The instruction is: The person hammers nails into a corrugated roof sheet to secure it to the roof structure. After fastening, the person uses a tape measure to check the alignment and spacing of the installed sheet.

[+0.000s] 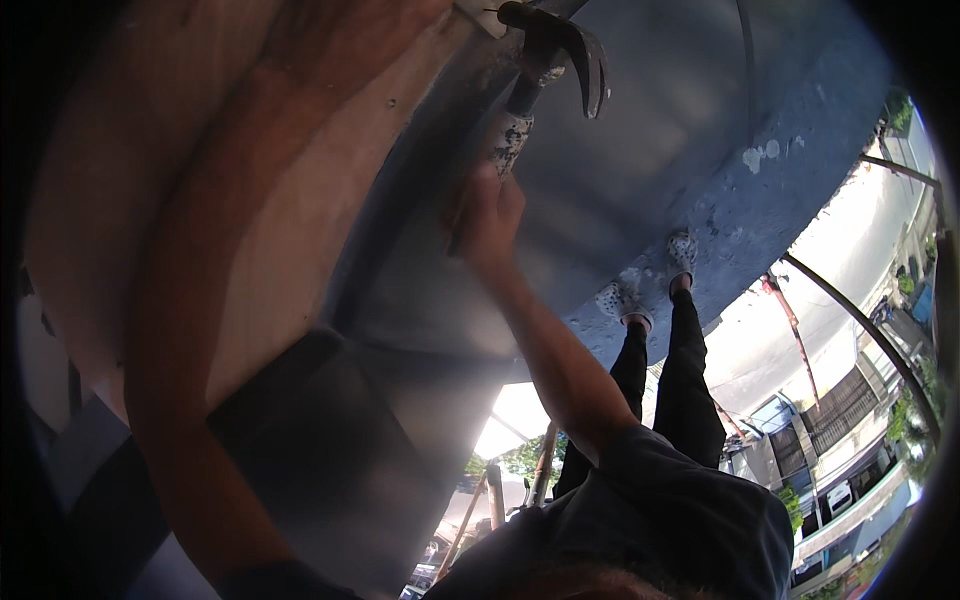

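Observation:
My right hand point(485, 215) is closed around the handle of a claw hammer point(545, 50), whose grip is worn and spotted with white. The dark hammer head is near the top edge, its curved claw to the right. By the head's left end is a thin dark tip point(491, 10), too small to name. My left arm point(185, 250) reaches up across a pale wooden panel point(300, 220). Only the wrist end of my left hand point(400, 15) shows at the top edge; its fingers are out of the picture.
A dark strip point(385, 200) borders the wooden panel, with a dark grey surface point(310, 430) below it. My feet, in light perforated clogs point(682, 253), stand on a stained blue-grey floor point(740, 200). Beyond its curved edge are poles point(800, 345), a bright street and buildings.

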Demonstrator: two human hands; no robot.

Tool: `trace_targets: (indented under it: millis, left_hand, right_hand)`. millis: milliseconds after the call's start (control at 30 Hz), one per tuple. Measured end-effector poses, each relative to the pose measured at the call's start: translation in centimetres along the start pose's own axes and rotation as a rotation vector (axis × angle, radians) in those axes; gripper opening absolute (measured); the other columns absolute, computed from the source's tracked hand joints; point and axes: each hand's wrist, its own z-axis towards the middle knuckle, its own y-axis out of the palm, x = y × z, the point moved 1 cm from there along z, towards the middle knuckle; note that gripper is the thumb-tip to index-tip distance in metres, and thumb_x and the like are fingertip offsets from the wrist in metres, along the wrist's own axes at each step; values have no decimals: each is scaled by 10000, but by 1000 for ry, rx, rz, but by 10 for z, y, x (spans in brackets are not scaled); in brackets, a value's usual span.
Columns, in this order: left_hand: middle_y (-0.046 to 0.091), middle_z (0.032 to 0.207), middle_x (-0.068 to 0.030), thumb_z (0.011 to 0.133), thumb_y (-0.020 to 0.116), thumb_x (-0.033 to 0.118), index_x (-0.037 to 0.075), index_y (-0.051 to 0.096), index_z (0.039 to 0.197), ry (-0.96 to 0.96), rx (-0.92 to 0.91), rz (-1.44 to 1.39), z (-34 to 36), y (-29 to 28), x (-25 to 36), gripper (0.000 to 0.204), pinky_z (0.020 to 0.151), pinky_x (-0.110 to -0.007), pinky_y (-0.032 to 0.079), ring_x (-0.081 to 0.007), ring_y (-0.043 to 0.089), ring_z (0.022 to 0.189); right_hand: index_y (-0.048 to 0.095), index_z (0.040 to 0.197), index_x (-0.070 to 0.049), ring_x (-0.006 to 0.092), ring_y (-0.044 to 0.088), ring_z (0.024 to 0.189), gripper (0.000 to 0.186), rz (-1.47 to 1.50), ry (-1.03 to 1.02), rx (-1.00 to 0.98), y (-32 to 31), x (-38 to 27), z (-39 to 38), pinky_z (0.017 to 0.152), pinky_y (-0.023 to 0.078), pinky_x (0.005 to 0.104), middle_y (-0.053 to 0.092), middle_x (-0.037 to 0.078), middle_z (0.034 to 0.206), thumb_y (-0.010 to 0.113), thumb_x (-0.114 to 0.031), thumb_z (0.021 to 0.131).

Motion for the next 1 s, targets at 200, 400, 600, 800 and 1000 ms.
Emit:
trace_targets:
  millis: [200,400,600,800,1000]
  left_hand:
    - [670,1081,36,775,631,220,125,743,786,-6,104,-76,-2,2,-6,147,962,-416,341,-166,542,1075]
    - [702,1103,31,786,636,206,114,751,778,-31,70,-105,2,0,-8,147,947,-408,348,-150,556,1101]
    - [724,1064,42,784,642,179,109,764,787,-35,145,-86,7,5,-13,141,917,-401,372,-130,586,1098]
    - [726,1051,40,766,649,180,117,755,742,-45,147,-105,5,1,-9,125,904,-386,385,-133,596,1076]
    - [723,1042,33,764,643,178,119,748,731,-24,105,-74,8,0,-7,125,906,-399,386,-142,592,1080]
  right_hand:
    - [502,935,-35,138,561,514,593,110,-304,27,14,-2,-15,466,464,293,551,56,664,519,-624,1000]
    - [507,931,-36,136,563,505,595,25,-70,84,21,1,-1,454,449,276,556,52,647,515,-628,999]
    - [505,946,-41,131,544,497,581,50,-287,46,23,7,-13,453,442,275,543,42,628,524,-619,1001]
    - [507,917,-40,128,543,497,594,63,-103,89,18,-5,-6,450,436,277,542,45,629,528,-628,994]
    - [513,920,-36,127,542,505,602,50,-223,44,18,11,-4,453,440,281,551,50,651,531,-634,990]
